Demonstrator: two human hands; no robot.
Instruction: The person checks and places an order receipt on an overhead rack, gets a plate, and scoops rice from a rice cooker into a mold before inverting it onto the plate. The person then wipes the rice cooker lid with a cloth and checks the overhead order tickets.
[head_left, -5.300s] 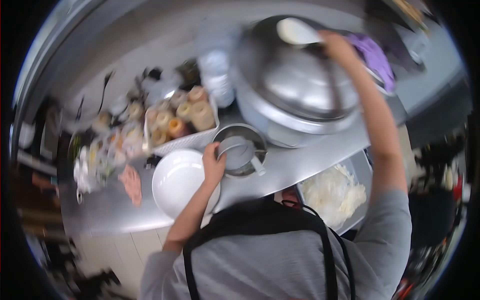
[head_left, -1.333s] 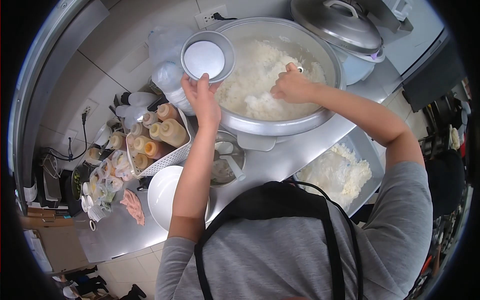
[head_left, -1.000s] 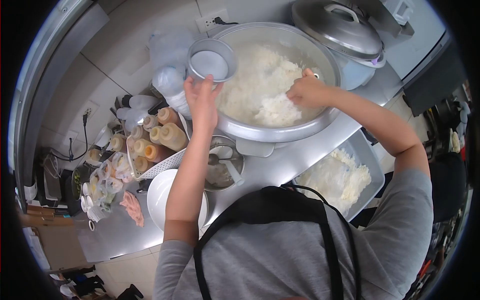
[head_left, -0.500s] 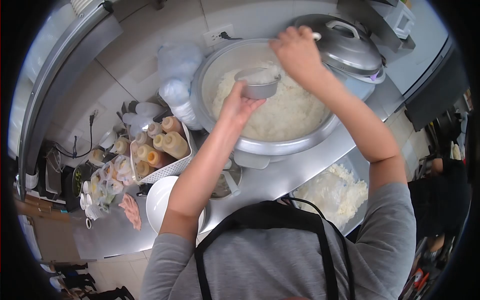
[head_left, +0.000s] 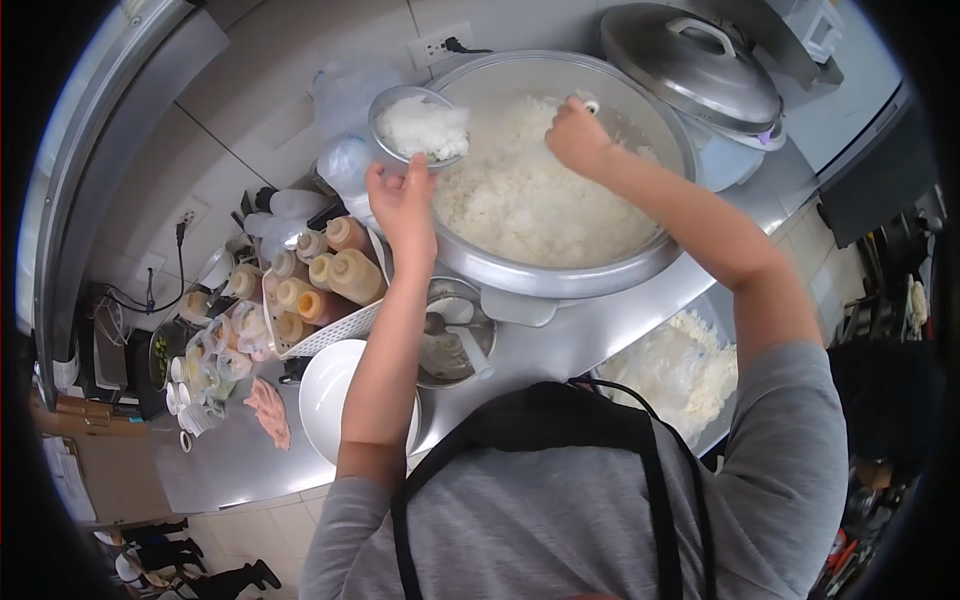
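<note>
Left hand (head_left: 403,208): fingers hold cup (head_left: 384,146) of rice (head_left: 425,124); best kept level.
Right hand (head_left: 578,138): fingers closed round handle (head_left: 592,107); light strokes advisable.

Off comes the lid (head_left: 690,70), once on the big pot (head_left: 570,283) and now set down beyond its right side! The metal cup (head_left: 383,145), bare inside a second ago, is heaped with rice (head_left: 423,127). The left hand (head_left: 404,200) swings it back from over the pot to the left rim, while the right hand (head_left: 580,138), gripping a pale handle (head_left: 592,106), drops from beside the lid to above the pot's rice.
</note>
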